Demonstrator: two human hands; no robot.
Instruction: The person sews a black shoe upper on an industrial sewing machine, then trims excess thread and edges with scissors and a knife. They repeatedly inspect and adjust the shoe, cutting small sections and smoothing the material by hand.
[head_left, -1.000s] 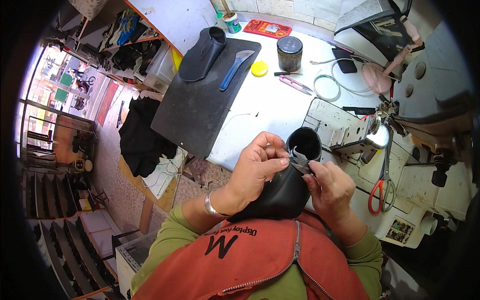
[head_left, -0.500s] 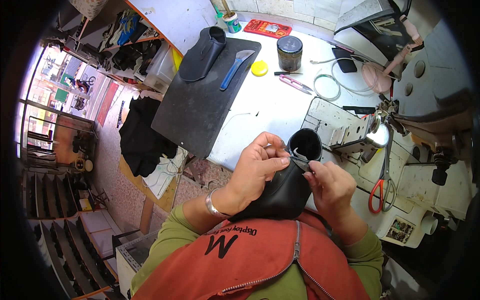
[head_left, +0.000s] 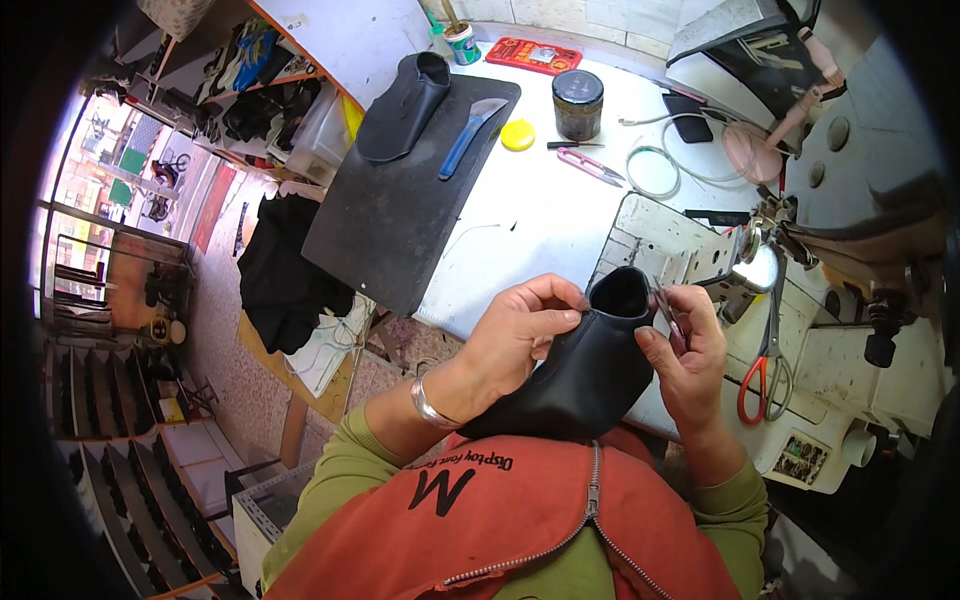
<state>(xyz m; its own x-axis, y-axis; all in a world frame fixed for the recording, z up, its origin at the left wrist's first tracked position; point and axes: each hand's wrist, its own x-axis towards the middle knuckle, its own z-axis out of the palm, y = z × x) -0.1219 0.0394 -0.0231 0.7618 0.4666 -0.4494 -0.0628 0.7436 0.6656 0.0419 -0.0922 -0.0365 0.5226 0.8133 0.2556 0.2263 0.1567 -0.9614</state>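
Observation:
A black leather shoe upper [head_left: 590, 375] rests against my red vest, its round opening tilted up and away from me. The thumb and index finger of my left hand [head_left: 520, 325] are closed on the left edge of that opening, by the seam. On the opening's right side is my right hand [head_left: 690, 345], fingers curled round small thread snips [head_left: 672, 318]. Their thin metal blades point up past my fingertips, and most of the handle is hidden in the palm. A second black shoe upper [head_left: 405, 110] lies on the dark cutting mat [head_left: 385, 215] at the far left.
A blue-handled knife [head_left: 470, 140] lies on the mat. Beyond are a yellow lid [head_left: 517, 135], a dark jar [head_left: 578, 105], pink snips [head_left: 590, 166] and a coiled cable [head_left: 655, 172]. A sewing machine [head_left: 860, 250] stands at right, with orange-handled scissors [head_left: 766, 365] on its bed.
My right hand has moved right, away from my left, turning the snips upward beside the opening. The shoe upper has shifted slightly right, and its opening now shows more fully.

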